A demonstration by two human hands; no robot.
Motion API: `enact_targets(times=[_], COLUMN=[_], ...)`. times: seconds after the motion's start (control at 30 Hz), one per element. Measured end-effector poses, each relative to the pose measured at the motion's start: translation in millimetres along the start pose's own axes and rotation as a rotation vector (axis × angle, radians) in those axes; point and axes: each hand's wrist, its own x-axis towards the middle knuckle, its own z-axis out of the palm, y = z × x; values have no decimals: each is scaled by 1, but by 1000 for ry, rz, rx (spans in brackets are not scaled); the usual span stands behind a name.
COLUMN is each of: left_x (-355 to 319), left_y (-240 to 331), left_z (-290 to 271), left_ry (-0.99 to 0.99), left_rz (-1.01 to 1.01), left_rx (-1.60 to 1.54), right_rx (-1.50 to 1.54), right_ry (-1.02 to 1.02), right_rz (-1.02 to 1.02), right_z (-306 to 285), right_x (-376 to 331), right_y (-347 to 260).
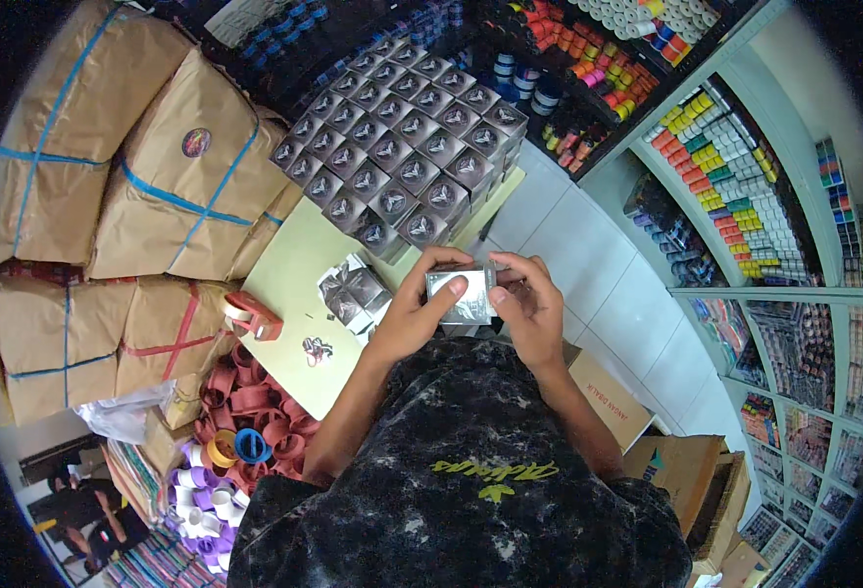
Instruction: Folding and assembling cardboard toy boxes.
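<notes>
You are holding a small silvery box (461, 294) up in front of your chest, above the near edge of the pale green tabletop (294, 265). Your left hand (412, 314) is cupping it from the left, with its fingers (441, 260) wrapped over the top edge. Your right hand (532, 306) is pinching the right end, fingers clamped on the box's side.

The glossy wrapping looks slick, so a loosening pinch on either side could be letting the box slide and drop toward the floor. Squeezing harder risks denting its thin walls.

Just ahead of your hands, a few loose silvery boxes (353, 291) are lying on the tabletop, and beyond them a tight block of stacked boxes (402, 147) is sitting; a careless forward reach could be nudging that block askew. The red tape dispenser (253, 316) is resting to your left, near enough for an elbow to be knocking it off the edge.
</notes>
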Motion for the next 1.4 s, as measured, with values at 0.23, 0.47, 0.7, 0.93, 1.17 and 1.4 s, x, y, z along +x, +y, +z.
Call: enact_targets(times=[0.23, 0.47, 0.7, 0.93, 1.17, 1.4], left_x=[0, 2, 7, 12, 19, 31], left_y=[-6, -2, -3, -1, 4, -2], left_z=[1, 2, 1, 2, 4, 5], left_ry=[37, 38, 46, 88, 98, 92], left_rz=[-36, -46, -36, -34, -36, -51], left_rx=[-127, -103, -83, -14, 5, -39], right_rx=[-14, -30, -41, -128, 111, 53], right_ry=[11, 10, -6, -41, 31, -14], right_rz=[-56, -30, -51, -62, -58, -165], right_z=[-1, -1, -4, -8, -6, -18], right_x=[2, 3, 9, 16, 24, 36], right_y=[1, -4, 3, 5, 10, 16])
